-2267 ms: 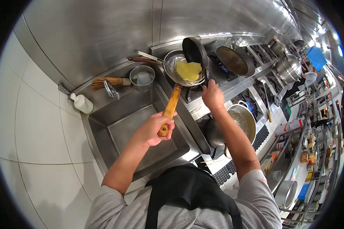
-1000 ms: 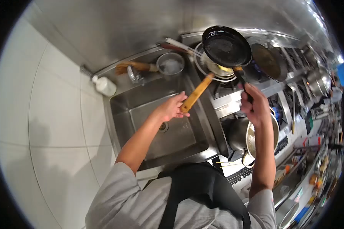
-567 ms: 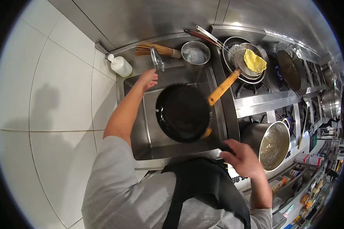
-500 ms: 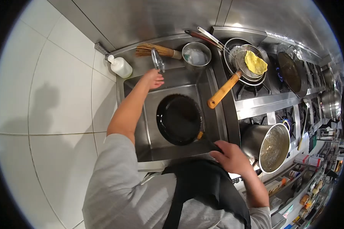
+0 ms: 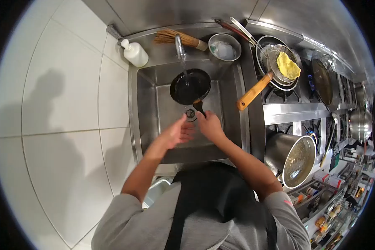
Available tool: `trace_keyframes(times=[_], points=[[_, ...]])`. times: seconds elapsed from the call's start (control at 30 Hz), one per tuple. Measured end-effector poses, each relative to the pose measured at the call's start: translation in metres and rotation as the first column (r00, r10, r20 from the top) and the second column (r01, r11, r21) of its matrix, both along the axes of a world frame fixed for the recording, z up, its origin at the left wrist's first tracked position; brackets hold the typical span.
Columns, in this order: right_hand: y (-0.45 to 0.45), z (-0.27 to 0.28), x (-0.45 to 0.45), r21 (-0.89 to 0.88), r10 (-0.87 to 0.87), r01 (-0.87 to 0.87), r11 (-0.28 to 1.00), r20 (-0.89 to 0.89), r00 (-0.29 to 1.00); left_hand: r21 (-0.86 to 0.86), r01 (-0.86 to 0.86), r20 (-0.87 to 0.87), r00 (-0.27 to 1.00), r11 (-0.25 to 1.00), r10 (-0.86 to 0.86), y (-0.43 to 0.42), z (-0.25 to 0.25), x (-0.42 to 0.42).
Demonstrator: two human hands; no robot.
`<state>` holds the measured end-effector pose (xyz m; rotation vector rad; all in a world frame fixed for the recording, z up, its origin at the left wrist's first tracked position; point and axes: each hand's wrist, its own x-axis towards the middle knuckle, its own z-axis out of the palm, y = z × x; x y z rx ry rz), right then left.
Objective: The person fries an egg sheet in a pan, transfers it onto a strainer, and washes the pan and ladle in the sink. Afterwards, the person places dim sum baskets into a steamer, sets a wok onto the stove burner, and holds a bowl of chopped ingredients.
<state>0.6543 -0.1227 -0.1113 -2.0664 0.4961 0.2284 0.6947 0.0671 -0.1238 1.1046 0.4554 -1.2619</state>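
Note:
Water runs from the faucet (image 5: 179, 46) into a black frying pan (image 5: 190, 86) at the far side of the steel sink (image 5: 154, 112). My right hand (image 5: 211, 126) is closed round the pan's dark handle, which points back toward me. Just left of it, my left hand (image 5: 177, 132) hangs over the sink with its fingers stretched and apart, holding nothing. Between the pan and my hands the sink's drain (image 5: 190, 113) shows.
On the back ledge are a white pump bottle (image 5: 135, 54), a bamboo brush (image 5: 181, 38) and a metal pot (image 5: 224, 48). Right of the sink, a strainer (image 5: 275, 62) with something yellow rests over a pan on the stove. A stockpot (image 5: 298, 160) of liquid stands nearer me.
My left hand has left the faucet and come back toward me. My right hand has carried the pan forward under the faucet, where water now flows into it.

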Motion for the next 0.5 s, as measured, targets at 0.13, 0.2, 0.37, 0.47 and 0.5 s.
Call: trace_keyframes(times=[0.13,0.2,0.37,0.47,0.5], points=[[0.041,-0.049,-0.002,0.133,-0.086,0.076,0.988,0.075,0.993,-0.065,-0.449,0.04,0.891,0.891,0.452,-0.044,-0.015,-0.024],[0.026,-0.054,-0.003,0.014,0.217,-0.225,0.974,0.202,0.955,-0.043,-0.456,-0.053,0.89,0.889,0.453,-0.042,-0.01,-0.012],[-0.031,0.076,-0.011,-0.126,0.709,-0.734,0.668,-0.192,0.678,-0.2,-0.514,-0.172,0.856,0.834,0.487,-0.016,-0.106,0.005],[-0.07,0.127,-0.019,-0.204,0.68,-0.742,0.638,-0.304,0.668,0.02,-0.591,-0.209,0.787,0.807,0.581,-0.007,-0.136,0.011],[-0.079,0.137,-0.017,-0.25,0.642,-0.714,0.654,-0.316,0.698,0.136,-0.583,-0.161,0.785,0.801,0.598,-0.012,-0.118,0.008]])
